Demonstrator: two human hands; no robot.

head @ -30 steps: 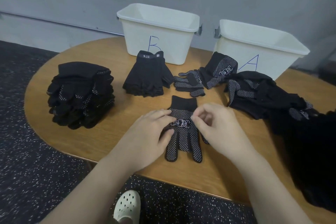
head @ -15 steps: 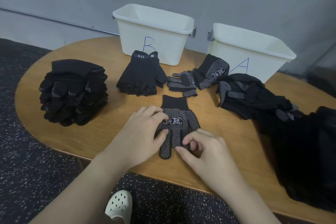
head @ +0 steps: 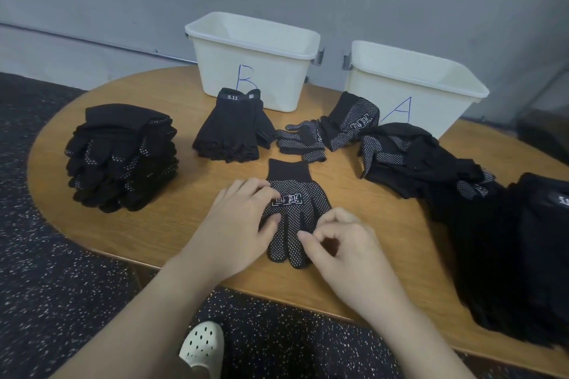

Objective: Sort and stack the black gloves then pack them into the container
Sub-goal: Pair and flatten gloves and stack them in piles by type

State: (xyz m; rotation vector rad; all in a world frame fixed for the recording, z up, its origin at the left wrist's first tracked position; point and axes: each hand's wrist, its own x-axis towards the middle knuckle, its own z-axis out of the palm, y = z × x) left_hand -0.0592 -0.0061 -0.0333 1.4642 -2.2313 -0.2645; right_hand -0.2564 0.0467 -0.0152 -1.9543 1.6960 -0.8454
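From the head camera, your left hand (head: pixel 237 228) lies flat with straight fingers pressing on the left side of a dotted glove (head: pixel 292 209) that is spread palm-up on the desk (head: pixel 184 194), cuff pointing away from you. Your right hand (head: pixel 341 243) sits at the glove's finger ends with its fingers curled; thumb and forefinger pinch the tip of one glove finger. To your left stands a tall stack of dotted gloves (head: pixel 123 157), and behind the flat glove is a lower stack of plain fingerless gloves (head: pixel 231 132) marked 5.11 on the cuff. Just beside that stack lie two loose dotted gloves (head: pixel 326 132), one partly over the other. A jumbled heap of gloves (head: pixel 415 160) spreads to your right, running into a larger black pile (head: pixel 517 255) at the desk's right end. Two white bins stand at the far edge: bin B (head: pixel 252 71) behind the fingerless stack, bin A (head: pixel 409 92) behind the heap. A white clog (head: pixel 201 344) shows on the speckled floor (head: pixel 61 286).
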